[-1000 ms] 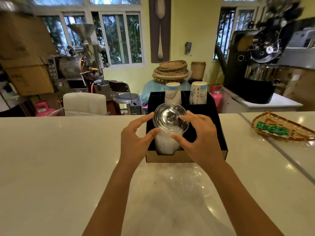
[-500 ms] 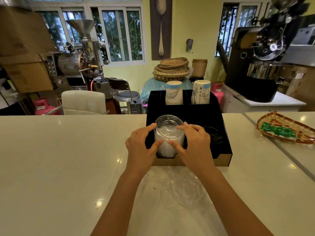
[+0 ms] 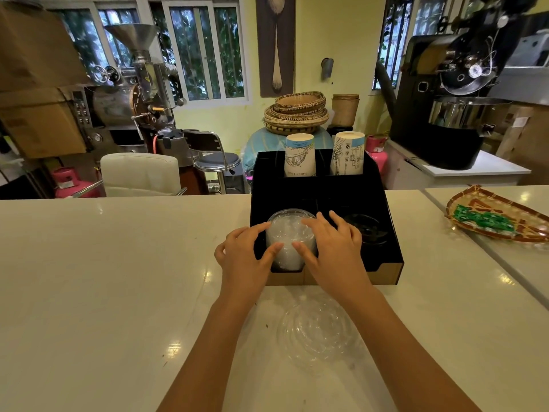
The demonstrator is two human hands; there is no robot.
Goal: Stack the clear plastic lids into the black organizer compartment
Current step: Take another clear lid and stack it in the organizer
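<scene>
A stack of clear plastic lids (image 3: 287,233) stands in the front left compartment of the black organizer (image 3: 383,200) on the white counter. My left hand (image 3: 243,257) curls around the stack's left side and my right hand (image 3: 332,251) around its right side, thumbs on the front. Both hands grip the stack. One more clear lid (image 3: 318,328) lies flat on the counter just in front of the organizer, between my forearms.
Two printed paper cup stacks (image 3: 299,156) (image 3: 347,154) stand in the organizer's rear slots, and black lids (image 3: 368,228) fill its front right compartment. A woven tray with a green packet (image 3: 499,215) lies at the right. A counter seam (image 3: 487,257) runs diagonally there.
My two hands have lowered the lid stack down into the front left compartment; it now sits deeper, with only its top above the organizer's wall.
</scene>
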